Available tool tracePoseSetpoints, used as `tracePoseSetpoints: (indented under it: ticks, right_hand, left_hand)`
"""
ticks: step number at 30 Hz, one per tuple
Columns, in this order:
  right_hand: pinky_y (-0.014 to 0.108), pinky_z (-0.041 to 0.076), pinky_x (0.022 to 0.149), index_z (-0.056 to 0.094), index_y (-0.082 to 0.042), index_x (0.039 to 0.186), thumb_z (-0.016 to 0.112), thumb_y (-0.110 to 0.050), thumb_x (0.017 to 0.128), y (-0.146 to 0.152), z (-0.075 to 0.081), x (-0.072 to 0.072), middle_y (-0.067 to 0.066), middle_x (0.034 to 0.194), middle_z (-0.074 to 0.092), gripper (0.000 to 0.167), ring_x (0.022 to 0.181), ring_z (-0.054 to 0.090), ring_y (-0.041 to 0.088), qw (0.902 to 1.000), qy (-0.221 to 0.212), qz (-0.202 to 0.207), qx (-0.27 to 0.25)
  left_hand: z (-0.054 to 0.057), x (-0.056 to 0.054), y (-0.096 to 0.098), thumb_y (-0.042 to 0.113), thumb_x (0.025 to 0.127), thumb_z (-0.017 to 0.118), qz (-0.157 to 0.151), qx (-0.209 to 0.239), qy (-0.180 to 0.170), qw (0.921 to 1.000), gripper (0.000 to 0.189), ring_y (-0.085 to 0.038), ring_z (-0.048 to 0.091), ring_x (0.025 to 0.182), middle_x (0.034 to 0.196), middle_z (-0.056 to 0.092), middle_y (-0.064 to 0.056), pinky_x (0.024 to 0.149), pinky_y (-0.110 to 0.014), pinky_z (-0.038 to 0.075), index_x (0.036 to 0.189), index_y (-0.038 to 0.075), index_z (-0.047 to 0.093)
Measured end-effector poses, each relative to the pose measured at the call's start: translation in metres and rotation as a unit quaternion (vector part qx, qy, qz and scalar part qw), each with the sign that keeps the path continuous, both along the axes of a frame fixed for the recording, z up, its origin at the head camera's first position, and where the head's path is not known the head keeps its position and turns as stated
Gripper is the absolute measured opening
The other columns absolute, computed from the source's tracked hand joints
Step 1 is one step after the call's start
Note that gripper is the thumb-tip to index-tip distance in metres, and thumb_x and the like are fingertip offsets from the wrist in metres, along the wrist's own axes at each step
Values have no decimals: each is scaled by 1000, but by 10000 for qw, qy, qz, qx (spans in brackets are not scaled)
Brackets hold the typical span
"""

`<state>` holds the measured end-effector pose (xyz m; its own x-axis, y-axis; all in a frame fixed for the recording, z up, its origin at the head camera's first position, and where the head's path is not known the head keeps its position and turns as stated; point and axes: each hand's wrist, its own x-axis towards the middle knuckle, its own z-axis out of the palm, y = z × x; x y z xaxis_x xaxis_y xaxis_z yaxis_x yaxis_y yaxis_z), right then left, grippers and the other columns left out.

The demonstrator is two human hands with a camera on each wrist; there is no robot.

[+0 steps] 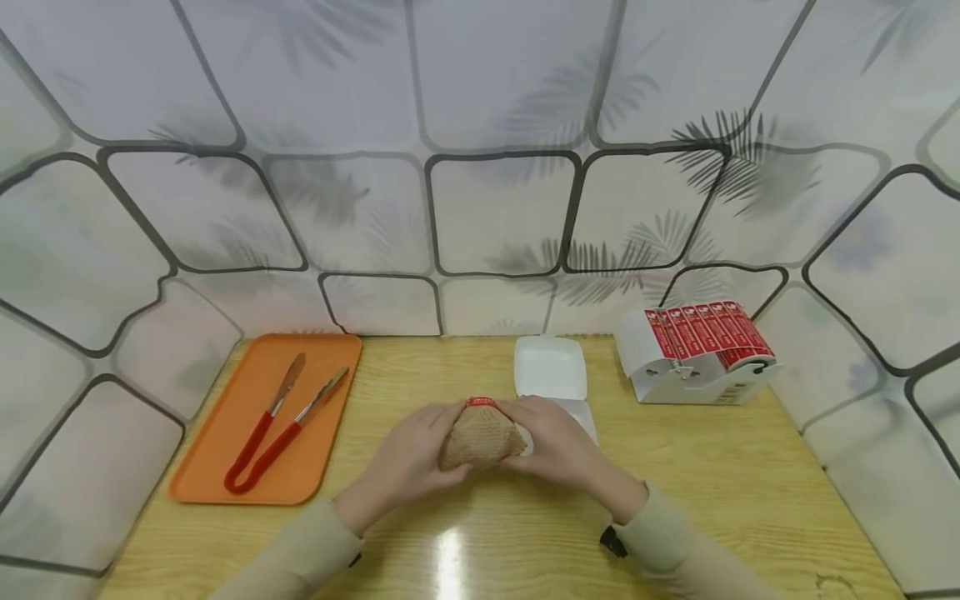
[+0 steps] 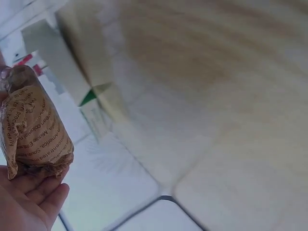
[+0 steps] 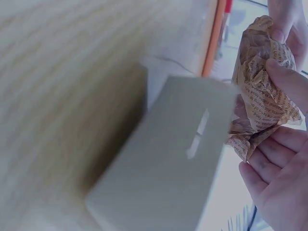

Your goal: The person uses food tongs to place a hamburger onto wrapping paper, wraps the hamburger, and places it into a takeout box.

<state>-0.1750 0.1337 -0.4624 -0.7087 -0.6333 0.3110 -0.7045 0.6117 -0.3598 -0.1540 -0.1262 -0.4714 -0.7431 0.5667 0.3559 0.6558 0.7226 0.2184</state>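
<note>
Over the surface, near the open white box, the left hand and right hand are gripping the paper-wrapped bundle from opposite sides, probably keeping its crumpled wrapping together and its weight balanced between them.

Crinkled paper wrapper – table glossy, seemingly wood.

This seems a small screened booth with fast-food gear: patterned walls rise beyond the grip, round a table. A tray with tongs lies left of the left hand, an open food box just beyond the right hand.
</note>
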Motion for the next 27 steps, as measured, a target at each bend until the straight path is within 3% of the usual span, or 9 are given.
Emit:
tracePoseSetpoints:
  ticks: [5, 12, 17, 22, 27]
  right_hand:
    - [48, 61, 103, 66, -2, 140, 101, -27, 71, 18, 7, -4, 9, 128, 77, 82, 117, 72, 28, 9992, 325, 136, -183]
    - [50, 62, 98, 67, -1, 139, 101, -21, 70, 54, 7, -11, 11, 127, 77, 79, 114, 73, 30, 9988, 365, 210, -268]
    - [52, 62, 96, 67, 0, 137, 101, -18, 68, 78, 1, -12, 13, 127, 77, 80, 113, 73, 32, 9993, 340, 71, -156]
    - [54, 61, 100, 67, 0, 139, 101, -19, 69, 95, -7, -10, 14, 131, 75, 79, 118, 71, 35, 9997, -34, -215, 67]
    - [58, 58, 104, 66, -4, 143, 99, -21, 71, 103, -16, -10, 16, 134, 72, 80, 122, 68, 38, 9974, -368, -464, 408]
  left_hand:
    - [10, -6, 15, 43, 81, 88, -123, -9, 156, 9998, 88, -28, 70, 124, 134, 72, -14, 110, -43, 59, 148, -3, 54]
    - [10, -20, 47, 44, 82, 88, -337, -1, 252, 9991, 87, -25, 71, 121, 129, 74, -11, 110, -39, 59, 148, -2, 54]
    - [4, -25, 70, 48, 85, 87, -372, -163, -2, 9992, 86, -24, 72, 120, 129, 75, -11, 108, -38, 59, 148, -2, 55]
    - [-5, -29, 88, 51, 87, 85, -405, -260, -267, 9985, 86, -23, 73, 116, 126, 76, -10, 107, -36, 60, 149, 0, 55]
    - [-11, -30, 98, 52, 87, 86, -272, -265, -751, 9965, 86, -23, 71, 123, 136, 73, -10, 111, -37, 58, 151, 4, 54]
